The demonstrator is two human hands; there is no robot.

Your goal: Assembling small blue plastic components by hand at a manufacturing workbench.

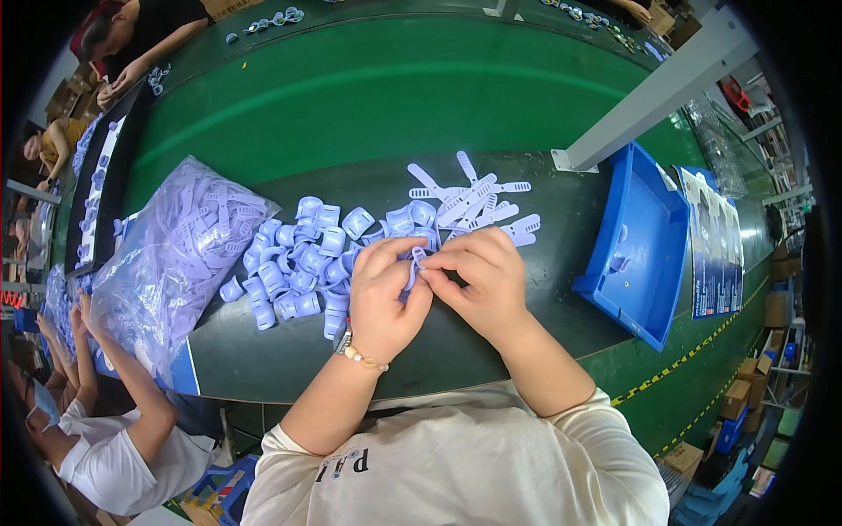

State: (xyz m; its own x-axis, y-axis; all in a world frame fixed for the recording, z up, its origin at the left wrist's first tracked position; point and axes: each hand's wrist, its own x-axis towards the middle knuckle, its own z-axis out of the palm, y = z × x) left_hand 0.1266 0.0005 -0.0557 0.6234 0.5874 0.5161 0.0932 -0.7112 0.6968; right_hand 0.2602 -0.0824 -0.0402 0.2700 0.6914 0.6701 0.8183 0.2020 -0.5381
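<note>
My left hand (382,294) and my right hand (479,279) meet over the near part of the dark table. Pinched between their fingertips is a small lilac plastic strap (418,257), partly hidden by the fingers. Whether a second part is joined to it, I cannot make out. Just left of my left hand lies a heap of curved lilac plastic pieces (303,267), some of them behind my fingers. Beyond my right hand, flat slotted lilac straps (474,202) lie in a loose fan.
A clear bag (189,237) full of straps stands at the left. The blue bin (645,298) at right holds a few lilac pieces. Behind it rises a grey metal post (658,92). A green conveyor belt (395,96) runs across the far side. Several co-workers sit at the left.
</note>
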